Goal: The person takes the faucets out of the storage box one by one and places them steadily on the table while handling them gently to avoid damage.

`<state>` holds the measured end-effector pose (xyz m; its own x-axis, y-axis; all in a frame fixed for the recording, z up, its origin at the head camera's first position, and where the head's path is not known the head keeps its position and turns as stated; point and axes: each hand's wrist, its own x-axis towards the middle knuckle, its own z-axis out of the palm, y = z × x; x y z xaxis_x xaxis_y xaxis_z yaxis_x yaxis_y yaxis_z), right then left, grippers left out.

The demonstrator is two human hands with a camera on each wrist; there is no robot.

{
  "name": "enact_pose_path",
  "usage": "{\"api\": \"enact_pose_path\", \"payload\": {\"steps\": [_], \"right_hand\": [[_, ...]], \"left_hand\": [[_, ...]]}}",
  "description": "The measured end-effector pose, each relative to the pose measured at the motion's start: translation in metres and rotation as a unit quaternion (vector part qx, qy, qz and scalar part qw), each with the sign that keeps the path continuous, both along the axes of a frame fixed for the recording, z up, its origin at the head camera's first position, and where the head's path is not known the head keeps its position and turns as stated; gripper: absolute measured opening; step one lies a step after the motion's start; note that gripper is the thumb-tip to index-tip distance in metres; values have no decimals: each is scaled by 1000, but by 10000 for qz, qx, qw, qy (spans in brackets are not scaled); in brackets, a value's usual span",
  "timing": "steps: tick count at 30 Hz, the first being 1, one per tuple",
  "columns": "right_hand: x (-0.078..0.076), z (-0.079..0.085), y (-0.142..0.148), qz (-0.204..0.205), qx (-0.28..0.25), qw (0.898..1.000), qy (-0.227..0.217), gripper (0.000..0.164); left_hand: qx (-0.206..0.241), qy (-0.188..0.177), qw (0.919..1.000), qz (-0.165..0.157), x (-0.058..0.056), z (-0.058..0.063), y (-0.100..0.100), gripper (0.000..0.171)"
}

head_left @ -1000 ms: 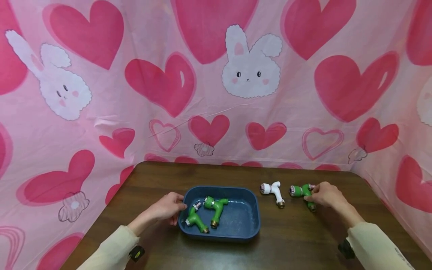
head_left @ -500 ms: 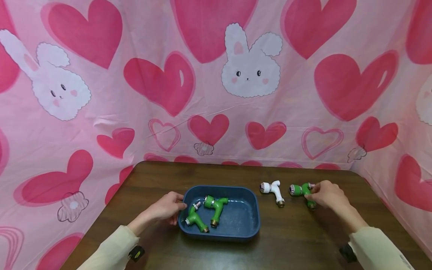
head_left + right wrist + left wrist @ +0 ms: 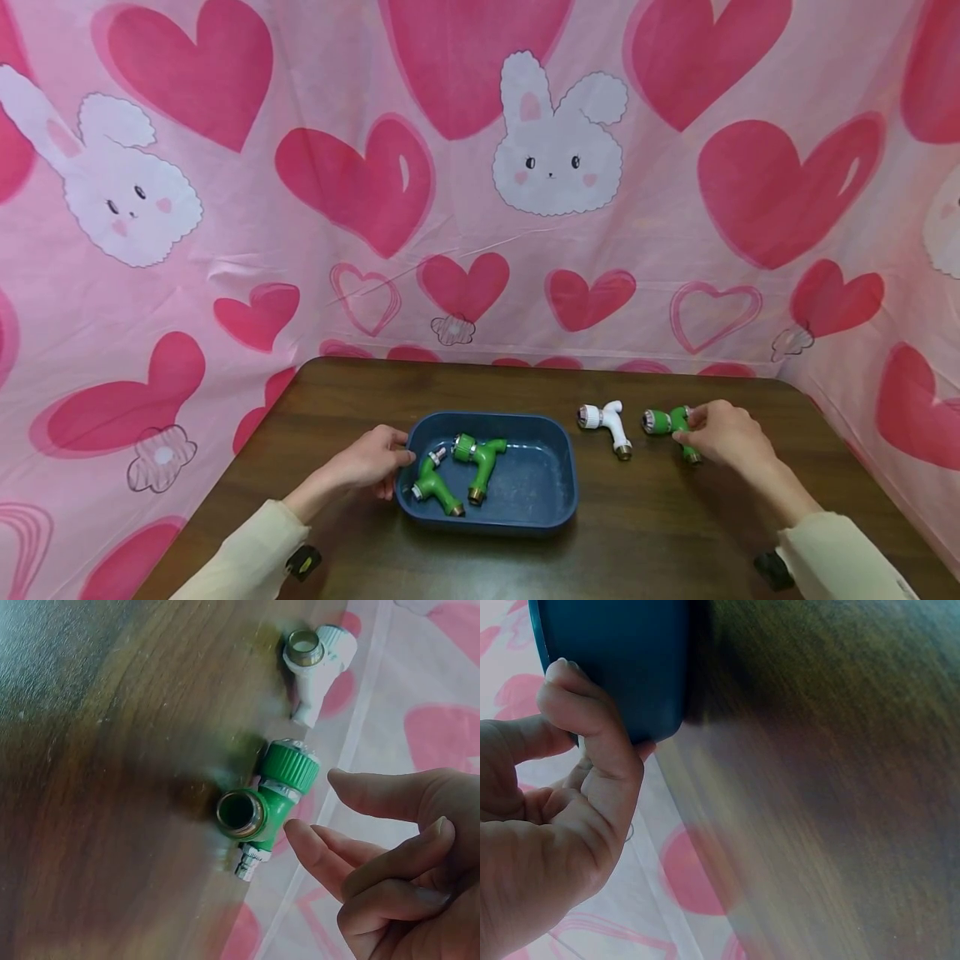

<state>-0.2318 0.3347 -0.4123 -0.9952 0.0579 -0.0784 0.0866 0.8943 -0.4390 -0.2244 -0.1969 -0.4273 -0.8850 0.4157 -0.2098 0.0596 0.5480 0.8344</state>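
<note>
Pink backdrop point(image 3: 465, 229) of hearts and rabbits behind, brown surface point(image 3: 637, 525) in front, and the blue bin point(image 3: 532, 492) is our landmark. On its left, the left hand point(image 3: 369, 460) pinches the rim between thumb and fingers. Well to its right, the right hand point(image 3: 729, 437) is at the green tap point(image 3: 661, 422): thumb and forefinger parted, the others bent, and whether a fingertip touches, I can't call! White tap point(image 3: 615, 428) lies between that one and the bin. Inside the bin, leftward: a knobbed tap point(image 3: 483, 468) and a slim tap point(image 3: 432, 483).

Danger here? A rushed or off-centre grab could roll the lumpy green tap, maybe farther from the bin. Any low sweep binward might clip the white tap; a left-hand tug could tilt the bin and knock its pair together.

Only the head view shows the bin's contents. But look, the right wrist view gives us clear space between thumb and tap, plus a hollow brass collar point(image 3: 241, 813); the left wrist view, a bent finger across the bin's outer wall.
</note>
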Motion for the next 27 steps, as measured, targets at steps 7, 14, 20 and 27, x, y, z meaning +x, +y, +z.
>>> {"api": "enact_pose_path", "payload": {"steps": [7,14,20,27], "right_hand": [[4,3,-7,66,71,10000,-3,46],[8,4,-14,115,155,9998,-71,45],[11,3,-18,170,139,9997,-65,39],[13,3,-24,250,137,9996,-15,34]], "left_hand": [[1,-3,10000,-17,-1,0,1,34],[-35,26,10000,-58,-4,2,2,32],[-85,-20,10000,5,-4,2,2,38],[-60,-109,9999,77,-1,1,2,40]]}}
